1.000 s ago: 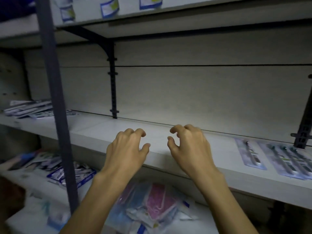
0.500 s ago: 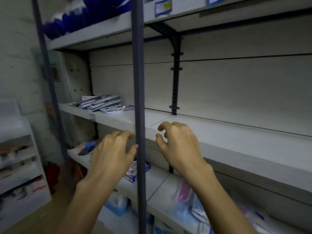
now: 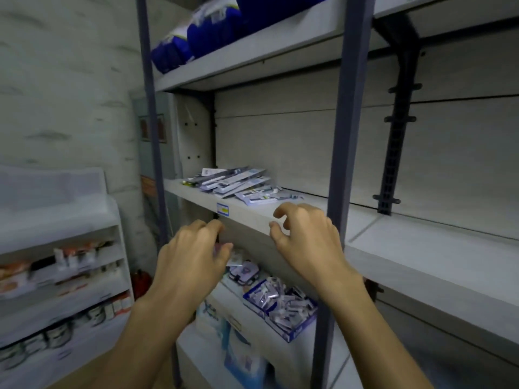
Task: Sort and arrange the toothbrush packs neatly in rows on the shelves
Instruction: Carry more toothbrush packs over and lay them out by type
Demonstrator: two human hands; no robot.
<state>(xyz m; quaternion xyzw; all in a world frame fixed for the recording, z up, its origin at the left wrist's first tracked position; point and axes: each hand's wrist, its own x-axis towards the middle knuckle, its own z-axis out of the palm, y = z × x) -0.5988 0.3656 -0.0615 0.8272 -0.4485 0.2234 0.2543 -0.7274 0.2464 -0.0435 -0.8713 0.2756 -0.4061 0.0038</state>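
Packs [image 3: 236, 185] lie in a loose, skewed heap at the left end of the middle shelf [image 3: 421, 248], some overlapping, one sliding toward the front edge. Flat blister cards, so probably light, fairly stiff with slick plastic fronts; likely to slip off each other if lifted as a stack. Best grip looks like pinching a long edge, or squaring the heap from both sides with flat palms before moving

Left hand [image 3: 193, 256] hangs below the shelf edge, fingers loosely curled, holding nothing. Right hand [image 3: 306, 237] sits in front of the shelf lip just right of the heap, fingers half curled like a claw, also empty, not touching the packs. Grey post [image 3: 341, 164] stands just right of the right hand

Versus 1.0 s ago: view has swung left, the heap was far off at the left edge then and is now near centre, close above the hands. The row of packs lying flat on the right is out of view. Hand pose is much the same, both empty throughout. Post has shifted from left of the hands to right of them
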